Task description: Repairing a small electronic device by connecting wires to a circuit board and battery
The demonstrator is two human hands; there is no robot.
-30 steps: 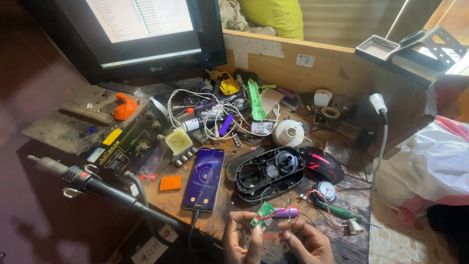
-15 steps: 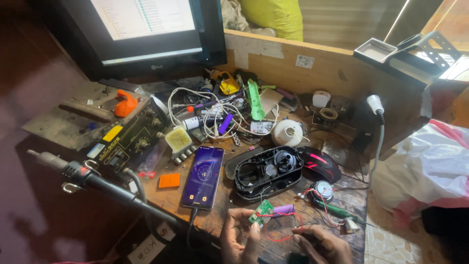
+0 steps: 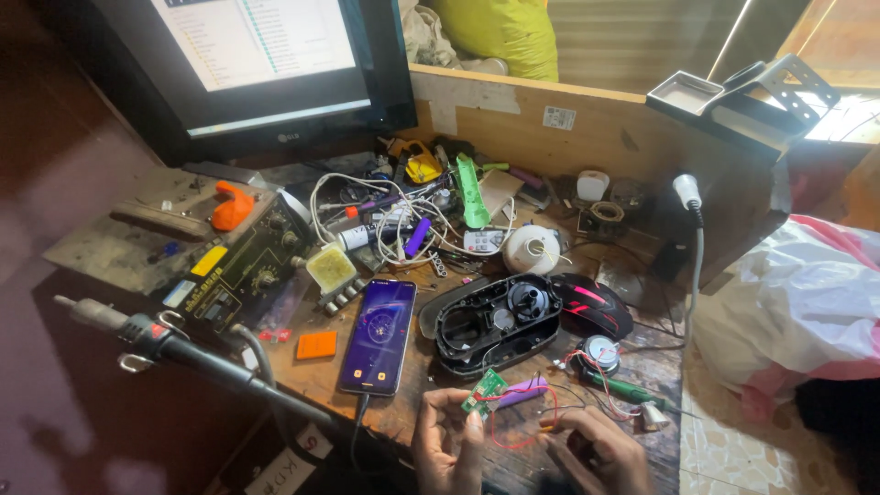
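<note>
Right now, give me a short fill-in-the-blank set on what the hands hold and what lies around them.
The left hand pinches a small ____ circuit board.
A thin ____ wire loops between the left hand and the right hand.
The smartphone beside the open black casing has its screen ____.
Missing words: green; red; lit

Only the two bare hands are visible: the left hand (image 3: 446, 446) and the right hand (image 3: 596, 451). No gloves, rings, watch or sleeves are seen.
</note>
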